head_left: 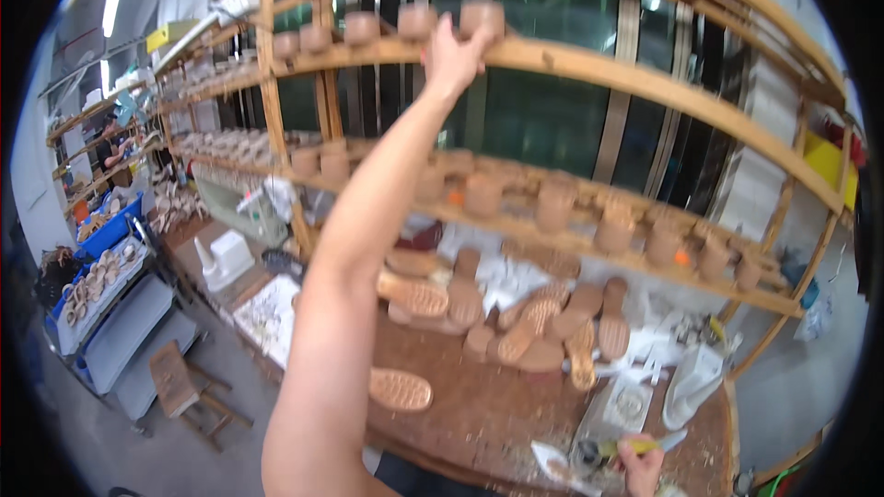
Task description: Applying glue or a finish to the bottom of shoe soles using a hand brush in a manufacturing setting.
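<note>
I count five tan round-heeled shoe soles on the top wooden shelf (589, 64); my left hand (451, 55) grips the rightmost sole (483, 17), my right hand (640, 465) clasps a yellow-handled tool (635, 446).

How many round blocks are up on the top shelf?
5 show on the top shelf: four blocks in a row leftward, and one block under the left hand. More may be hidden.

A tan shoe sole (482, 17) is stood on end on the top wooden shelf (589, 64), gripped at the shelf's front edge.
</note>
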A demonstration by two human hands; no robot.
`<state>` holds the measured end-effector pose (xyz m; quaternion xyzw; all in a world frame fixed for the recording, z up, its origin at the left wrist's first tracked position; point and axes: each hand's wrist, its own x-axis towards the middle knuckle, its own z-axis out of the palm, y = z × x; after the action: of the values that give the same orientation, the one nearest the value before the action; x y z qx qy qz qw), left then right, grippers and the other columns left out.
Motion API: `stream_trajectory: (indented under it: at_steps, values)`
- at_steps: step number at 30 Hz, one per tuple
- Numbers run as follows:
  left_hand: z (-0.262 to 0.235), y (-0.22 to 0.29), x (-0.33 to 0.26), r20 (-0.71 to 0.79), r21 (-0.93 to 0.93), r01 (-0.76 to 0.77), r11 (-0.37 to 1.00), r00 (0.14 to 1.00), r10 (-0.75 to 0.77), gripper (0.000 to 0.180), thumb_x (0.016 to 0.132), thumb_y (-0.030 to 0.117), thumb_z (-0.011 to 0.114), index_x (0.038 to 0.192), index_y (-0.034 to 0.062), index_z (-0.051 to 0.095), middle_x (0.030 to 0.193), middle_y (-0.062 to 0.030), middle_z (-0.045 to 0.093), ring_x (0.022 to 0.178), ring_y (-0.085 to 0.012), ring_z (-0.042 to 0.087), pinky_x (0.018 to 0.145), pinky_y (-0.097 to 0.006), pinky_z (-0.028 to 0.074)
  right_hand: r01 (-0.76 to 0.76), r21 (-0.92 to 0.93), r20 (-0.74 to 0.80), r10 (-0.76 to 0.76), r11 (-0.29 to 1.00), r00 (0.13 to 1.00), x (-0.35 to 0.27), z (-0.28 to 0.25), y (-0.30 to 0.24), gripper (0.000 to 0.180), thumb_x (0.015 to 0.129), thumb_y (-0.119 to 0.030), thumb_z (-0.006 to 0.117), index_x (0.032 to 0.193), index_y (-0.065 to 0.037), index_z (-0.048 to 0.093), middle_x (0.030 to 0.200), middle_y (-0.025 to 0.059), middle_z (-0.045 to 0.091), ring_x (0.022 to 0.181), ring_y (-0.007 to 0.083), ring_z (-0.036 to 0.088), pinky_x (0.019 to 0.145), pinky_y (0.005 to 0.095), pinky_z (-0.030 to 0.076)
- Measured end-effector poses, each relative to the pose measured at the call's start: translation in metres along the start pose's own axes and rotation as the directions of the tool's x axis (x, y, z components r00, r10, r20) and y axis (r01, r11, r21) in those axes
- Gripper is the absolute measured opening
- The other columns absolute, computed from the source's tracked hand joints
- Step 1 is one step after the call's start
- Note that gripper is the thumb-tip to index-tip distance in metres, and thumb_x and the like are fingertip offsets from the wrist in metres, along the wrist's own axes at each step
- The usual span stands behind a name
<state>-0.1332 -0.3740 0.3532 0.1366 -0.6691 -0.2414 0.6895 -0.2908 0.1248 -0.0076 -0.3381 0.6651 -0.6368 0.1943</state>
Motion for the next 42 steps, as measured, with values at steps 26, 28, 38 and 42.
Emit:
stream_trajectory:
  at_steps: [26, 28, 38, 42]
  values:
    - [-0.122, -0.029, -0.403, 0.764, 0.645, -0.473, 0.601, 0.426, -0.484, 0.015, 0.077, 0.016, 0.062, 0.085, 0.0046, 0.057, 0.08, -0.0111, 0.053, 0.069, -0.0325, 0.057, 0.061, -0.04, 0.048, -0.142, -0.504, -0.17, 0.063, 0.852, 0.983, -0.006, -0.022, 0.032, 0.017, 0.083, -0.014, 0.063, 0.094, -0.001, 0.063, 0.07, 0.006, 0.061, 0.063, 0.011, 0.055, 0.06, 0.0258, 0.044]
    - [-0.11, -0.02, -0.431, 0.844, 0.455, -0.518, 0.724, 0.511, -0.165, 0.017, 0.074, 0.018, 0.066, 0.083, 0.0068, 0.057, 0.077, -0.0105, 0.051, 0.067, -0.0301, 0.056, 0.056, -0.039, 0.046, -0.11, -0.538, -0.124, 0.051, 0.835, 0.991, 0.0, -0.013, 0.035, 0.017, 0.083, -0.015, 0.062, 0.094, -0.001, 0.063, 0.07, 0.0075, 0.061, 0.061, 0.0119, 0.055, 0.059, 0.0263, 0.044]
    - [-0.067, 0.002, -0.476, 0.907, 0.356, -0.335, 0.872, -0.101, -0.409, 0.094, 0.057, 0.051, 0.074, 0.13, 0.0027, 0.039, 0.127, -0.0221, 0.042, 0.098, -0.0393, 0.056, 0.079, -0.041, 0.049, -0.053, -0.694, -0.016, 0.058, 0.718, 0.998, 0.018, -0.002, 0.044, 0.021, 0.082, -0.018, 0.063, 0.094, -0.001, 0.063, 0.072, 0.0157, 0.061, 0.061, 0.0254, 0.059, 0.059, 0.0337, 0.045]
    - [-0.061, 0.006, -0.479, 0.868, 0.385, -0.397, 0.833, -0.151, -0.474, 0.1, 0.056, 0.041, 0.078, 0.135, 0.0043, 0.029, 0.117, -0.0197, 0.048, 0.093, -0.0387, 0.057, 0.073, -0.043, 0.05, -0.021, -0.703, 0.018, 0.047, 0.711, 0.999, 0.021, -0.001, 0.049, 0.023, 0.083, -0.021, 0.063, 0.094, -0.001, 0.063, 0.069, 0.0129, 0.061, 0.058, 0.0197, 0.057, 0.058, 0.0311, 0.045]
